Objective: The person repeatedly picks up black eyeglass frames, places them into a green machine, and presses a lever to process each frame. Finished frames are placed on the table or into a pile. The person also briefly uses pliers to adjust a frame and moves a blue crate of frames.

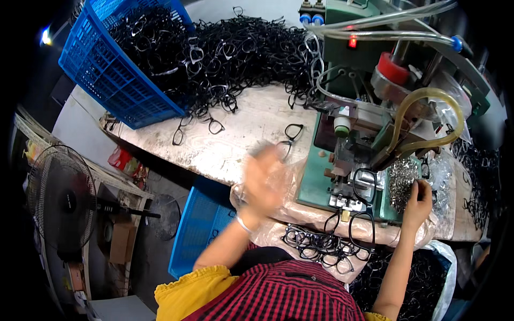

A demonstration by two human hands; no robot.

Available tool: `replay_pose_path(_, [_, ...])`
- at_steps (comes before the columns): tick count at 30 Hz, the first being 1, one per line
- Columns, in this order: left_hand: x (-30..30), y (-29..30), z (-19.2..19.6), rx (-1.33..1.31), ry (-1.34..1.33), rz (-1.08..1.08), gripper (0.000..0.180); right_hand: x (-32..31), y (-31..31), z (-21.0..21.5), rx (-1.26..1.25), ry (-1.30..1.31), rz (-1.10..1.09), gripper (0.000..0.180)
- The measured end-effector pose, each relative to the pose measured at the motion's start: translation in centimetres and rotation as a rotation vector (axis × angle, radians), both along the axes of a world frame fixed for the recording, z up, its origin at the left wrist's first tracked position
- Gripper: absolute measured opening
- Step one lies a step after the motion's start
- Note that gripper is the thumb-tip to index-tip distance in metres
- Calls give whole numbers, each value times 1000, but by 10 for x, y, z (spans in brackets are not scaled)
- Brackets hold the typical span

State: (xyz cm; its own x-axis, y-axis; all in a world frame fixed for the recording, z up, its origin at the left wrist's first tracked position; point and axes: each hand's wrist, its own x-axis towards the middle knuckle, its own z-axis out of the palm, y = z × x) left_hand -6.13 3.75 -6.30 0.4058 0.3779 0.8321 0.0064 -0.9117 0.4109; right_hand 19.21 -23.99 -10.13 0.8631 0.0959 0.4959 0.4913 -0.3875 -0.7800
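Observation:
My left hand (263, 179) is smeared by motion over the worktable, beside a single black eyeglass frame (292, 132). How its fingers are held cannot be made out. My right hand (420, 202) is at the edge of a heap of small silvery metal parts (402, 179), its fingers curled together; anything between the fingertips is too small to name. Between my hands, a black eyeglass frame (363, 218) stands at the metal fixture (345, 202) of a green machine (313, 184). Several more eyeglass frames (316, 246) lie on the plastic-covered ledge in front of me.
A tilted blue basket (120, 96) spills a large pile of black eyeglass frames (241, 53) across the back of the table. Clear hoses (385, 35) and a yellowish tube (456, 115) loop around the machine. Below are another blue basket (187, 235), a fan (63, 198) and a frame-filled sack (447, 267).

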Motion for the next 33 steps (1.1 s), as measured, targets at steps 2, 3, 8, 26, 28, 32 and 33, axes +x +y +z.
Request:
replay_pose_path(2, [-21, 86, -8, -143, 87, 335, 27, -8, -6, 2, 28, 104, 67, 12])
replay_pose_path(3, [-34, 133, -18, -162, 159, 441, 22, -9, -7, 6, 49, 150, 92, 11])
replay_pose_path(8, [-65, 279, -46, 274, 857, 752, 26, -4, 16, 5, 61, 58, 119, 15])
replay_pose_path(26, [23, 83, -42, -1197, -219, -308, 29, -64, -36, 13, 51, 138, -41, 13])
replay_pose_path(28, [40, 63, -21, -1084, -174, -388, 24, -70, -10, 48, 7, -44, 136, 13])
replay_pose_path(32, [58, 47, -22, -926, -161, -480, 18, -61, 61, 79, 133, -150, 356, 18])
replay_pose_path(33, [58, 44, -34, -934, -179, -421, 18, -60, 74, 70, 254, -24, 389, 22])
